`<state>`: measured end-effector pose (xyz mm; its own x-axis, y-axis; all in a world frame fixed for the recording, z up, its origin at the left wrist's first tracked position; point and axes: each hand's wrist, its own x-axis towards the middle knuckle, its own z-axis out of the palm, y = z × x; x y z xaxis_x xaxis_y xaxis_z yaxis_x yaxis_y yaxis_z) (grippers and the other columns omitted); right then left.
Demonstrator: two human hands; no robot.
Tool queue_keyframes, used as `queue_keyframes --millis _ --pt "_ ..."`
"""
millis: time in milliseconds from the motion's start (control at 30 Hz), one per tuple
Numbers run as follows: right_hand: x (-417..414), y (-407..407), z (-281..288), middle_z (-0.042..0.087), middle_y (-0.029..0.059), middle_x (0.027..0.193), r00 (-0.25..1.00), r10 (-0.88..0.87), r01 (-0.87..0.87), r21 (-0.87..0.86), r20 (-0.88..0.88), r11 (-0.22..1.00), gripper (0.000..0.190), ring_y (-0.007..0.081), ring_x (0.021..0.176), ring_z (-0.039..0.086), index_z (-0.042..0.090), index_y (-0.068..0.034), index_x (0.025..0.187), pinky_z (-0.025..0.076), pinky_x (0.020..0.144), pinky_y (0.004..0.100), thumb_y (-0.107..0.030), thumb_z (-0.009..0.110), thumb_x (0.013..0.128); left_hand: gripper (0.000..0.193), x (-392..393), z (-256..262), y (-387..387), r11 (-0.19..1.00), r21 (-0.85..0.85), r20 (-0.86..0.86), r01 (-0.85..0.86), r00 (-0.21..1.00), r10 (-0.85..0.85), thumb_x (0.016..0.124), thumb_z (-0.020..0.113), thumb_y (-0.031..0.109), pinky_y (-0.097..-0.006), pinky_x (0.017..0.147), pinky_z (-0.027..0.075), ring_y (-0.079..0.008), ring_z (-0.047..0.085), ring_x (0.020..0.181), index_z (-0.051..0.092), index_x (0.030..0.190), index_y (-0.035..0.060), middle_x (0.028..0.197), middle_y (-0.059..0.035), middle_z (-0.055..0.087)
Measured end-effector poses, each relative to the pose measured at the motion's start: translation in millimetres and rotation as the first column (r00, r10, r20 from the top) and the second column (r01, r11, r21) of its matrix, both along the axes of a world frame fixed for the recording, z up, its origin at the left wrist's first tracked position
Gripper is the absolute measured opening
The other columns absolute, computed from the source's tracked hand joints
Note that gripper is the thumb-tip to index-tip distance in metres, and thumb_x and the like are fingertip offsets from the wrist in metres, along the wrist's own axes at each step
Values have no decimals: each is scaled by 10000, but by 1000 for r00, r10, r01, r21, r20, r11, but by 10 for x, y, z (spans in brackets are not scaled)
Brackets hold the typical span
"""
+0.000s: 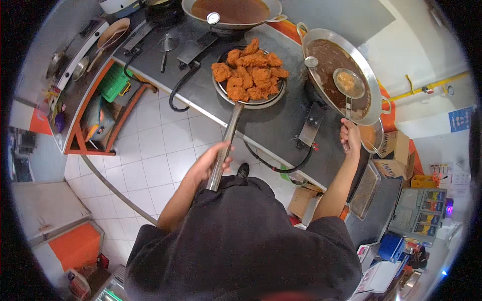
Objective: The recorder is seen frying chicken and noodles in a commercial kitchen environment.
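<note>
My left hand (211, 160) grips the long metal handle (222, 165) of a large strainer heaped with browned, breaded fried chicken pieces (250, 73). The strainer sits over a round metal basin (278, 101) on the dark counter. In my right hand (350, 136) is the handle of a small skimmer (349, 82), which holds golden crumbs. That skimmer is over the dark oil (327, 52) in a wide metal wok (371, 118) at the right. A dial thermometer (311, 62) rests at this wok's left side.
Another oil-filled wok (276, 11) with a dial thermometer (213, 18) stands at the back. Gas burner bases (311, 124) with black hoses (177, 90) line the counter (260, 128). At right are a bowl of orange contents (369, 137), a wire-rack tray (364, 192) and cardboard boxes (395, 158).
</note>
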<state>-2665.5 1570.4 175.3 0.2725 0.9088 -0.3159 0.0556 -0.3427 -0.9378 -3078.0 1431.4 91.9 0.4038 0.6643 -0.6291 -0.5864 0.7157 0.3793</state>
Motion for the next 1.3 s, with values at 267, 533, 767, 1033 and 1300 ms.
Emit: queue_keyframes --millis 267,533,767,1033,1300 --pt "-64 4 68 383 -44 555 999 44 -43 36 -9 998 201 33 399 341 491 -3 994 302 334 204 -195 461 942 383 85 -593 1179 992 86 -291 96 954 -67 812 684 331 -255 489 497 -150 541 514 516 864 -10 677 -32 544" --pt "-46 -167 144 339 -55 532 999 40 -40 66 11 997 259 29 379 306 482 -29 968 298 320 196 -287 451 965 197 285 -913 1095 909 299 -654 290 756 -26 641 676 28 -236 407 387 -103 479 479 505 738 44 621 -31 507" --pt "-9 -179 119 348 -51 537 999 49 -50 84 14 995 252 29 378 312 482 -28 970 298 320 196 -278 449 967 186 271 -555 966 916 297 -680 269 733 5 645 666 47 -240 442 421 -107 501 519 499 729 40 626 -32 515" --pt "54 -193 -77 365 -45 540 997 56 -53 69 -45 996 237 28 382 337 487 -21 991 314 325 197 -255 471 953 162 220 -119 920 904 313 -706 291 708 17 663 661 64 -243 450 425 -102 493 519 510 717 44 613 -19 500" --pt "-189 -339 46 366 -45 547 998 52 -49 66 -45 997 260 28 383 331 490 -18 1015 318 326 198 -271 458 960 214 127 147 799 904 322 -733 283 679 49 653 664 86 -215 436 373 -82 464 515 525 809 43 632 -8 504"
